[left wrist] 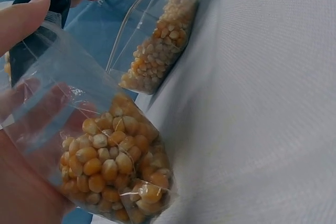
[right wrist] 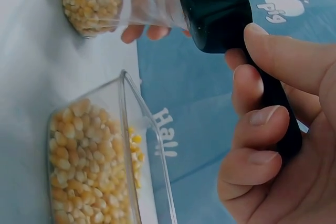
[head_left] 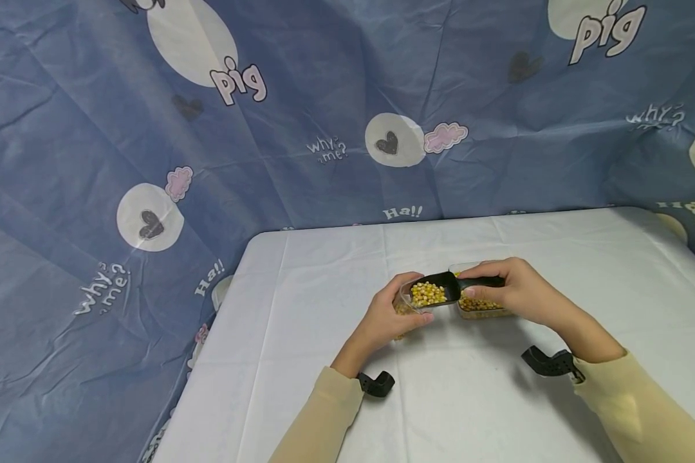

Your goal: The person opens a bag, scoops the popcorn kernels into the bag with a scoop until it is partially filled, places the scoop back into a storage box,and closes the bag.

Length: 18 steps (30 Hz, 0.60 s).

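Nearest the left wrist camera, a clear plastic bag (left wrist: 113, 163), part-filled with yellow corn kernels (left wrist: 97, 166), is clasped by the left hand (head_left: 382, 318), thumb and fingers curled round its upper part. A black scoop (head_left: 453, 284) has its front end at the bag's mouth; the right hand (head_left: 521, 292) grips its handle. Only the head view shows the load of kernels in the scoop plainly; the right wrist view shows its smooth underside and the fingers wrapped round the handle. Below the right hand, a rectangular transparent container (head_left: 486, 314) holds more kernels. Bag film is thin, glossy and creased; container walls appear rigid. White tablecloth (head_left: 301, 360), fine-woven and lightly creased, lies beneath. Behind hangs wrinkled blue fabric (head_left: 324, 83) printed with hearts and "pig".
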Available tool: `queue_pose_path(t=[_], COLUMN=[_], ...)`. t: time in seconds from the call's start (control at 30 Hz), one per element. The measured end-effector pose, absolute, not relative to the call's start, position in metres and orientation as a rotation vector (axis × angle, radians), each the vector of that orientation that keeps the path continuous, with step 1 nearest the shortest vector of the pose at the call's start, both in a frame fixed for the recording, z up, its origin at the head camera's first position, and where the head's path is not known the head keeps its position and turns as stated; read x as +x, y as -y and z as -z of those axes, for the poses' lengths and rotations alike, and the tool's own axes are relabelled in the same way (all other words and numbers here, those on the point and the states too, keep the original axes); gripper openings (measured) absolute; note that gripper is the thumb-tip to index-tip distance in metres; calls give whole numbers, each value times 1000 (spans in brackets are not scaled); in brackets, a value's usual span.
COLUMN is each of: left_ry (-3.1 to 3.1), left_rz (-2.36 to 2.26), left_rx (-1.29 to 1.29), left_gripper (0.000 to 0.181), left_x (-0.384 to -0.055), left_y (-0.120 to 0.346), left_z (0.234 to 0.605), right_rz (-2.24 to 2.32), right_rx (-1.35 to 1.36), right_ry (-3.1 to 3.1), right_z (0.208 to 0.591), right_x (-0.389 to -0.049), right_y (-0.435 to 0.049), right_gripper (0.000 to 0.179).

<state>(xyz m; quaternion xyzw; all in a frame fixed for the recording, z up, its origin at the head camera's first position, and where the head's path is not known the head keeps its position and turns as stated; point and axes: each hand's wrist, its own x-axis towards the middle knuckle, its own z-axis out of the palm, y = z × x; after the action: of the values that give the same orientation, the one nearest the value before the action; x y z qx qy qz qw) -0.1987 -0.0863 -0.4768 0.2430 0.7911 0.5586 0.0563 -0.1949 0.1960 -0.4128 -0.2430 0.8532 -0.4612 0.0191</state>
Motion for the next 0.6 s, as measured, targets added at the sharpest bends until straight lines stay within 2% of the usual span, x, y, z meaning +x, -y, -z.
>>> queue_pose_path(t=[0.6], left_ry=[-2339], left_rz=[-1823], left_rx=[720], left_gripper=[72], left_x=[-199], left_y=[85], left_z=[475], right_rz=[1317], right_rx=[-946], right_ry=[-2997], right_z=[420], right_x=[-188], right_y=[-175], right_gripper=[30])
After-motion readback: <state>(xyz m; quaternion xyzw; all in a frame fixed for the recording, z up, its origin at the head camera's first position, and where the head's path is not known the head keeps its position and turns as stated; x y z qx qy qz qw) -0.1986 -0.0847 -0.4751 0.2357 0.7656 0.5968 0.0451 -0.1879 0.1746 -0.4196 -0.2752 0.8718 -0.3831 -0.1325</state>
